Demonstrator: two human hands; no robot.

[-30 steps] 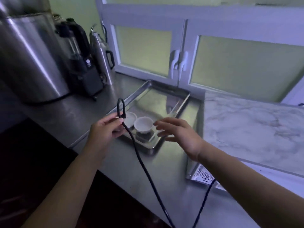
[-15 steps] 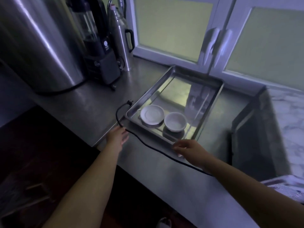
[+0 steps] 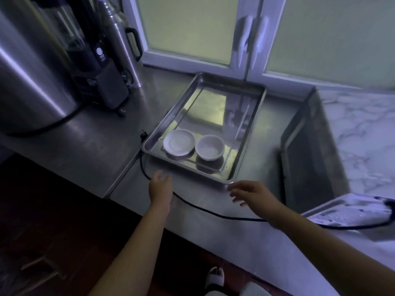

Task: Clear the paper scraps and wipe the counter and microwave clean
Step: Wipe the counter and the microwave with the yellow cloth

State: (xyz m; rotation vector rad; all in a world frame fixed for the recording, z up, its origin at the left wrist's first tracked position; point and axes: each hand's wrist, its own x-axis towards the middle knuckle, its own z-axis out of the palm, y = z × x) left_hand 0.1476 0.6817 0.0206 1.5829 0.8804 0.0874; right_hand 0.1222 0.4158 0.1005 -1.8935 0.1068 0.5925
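A black power cord [image 3: 205,210] lies across the steel counter [image 3: 89,150], its plug [image 3: 143,135] beside the left rim of a steel tray [image 3: 245,133]. My left hand [image 3: 160,186] hovers open over the cord near the tray's front left corner, fingers straight. My right hand [image 3: 252,194] is open just before the tray's front right corner, holding nothing. The microwave [image 3: 307,150] with its marble-patterned top stands at the right, turned so a dark side faces the tray. I see no paper scraps or cloth.
The tray holds a white saucer [image 3: 179,142] and a white bowl [image 3: 210,149]. A large steel urn [image 3: 27,77], a black blender [image 3: 94,60] and a steel flask [image 3: 121,45] stand at the back left. Frosted windows [image 3: 188,24] close the back.
My left hand has let go of the cord, which now lies on the counter. Both hands have dropped to the tray's front edge, and the view has tilted down.
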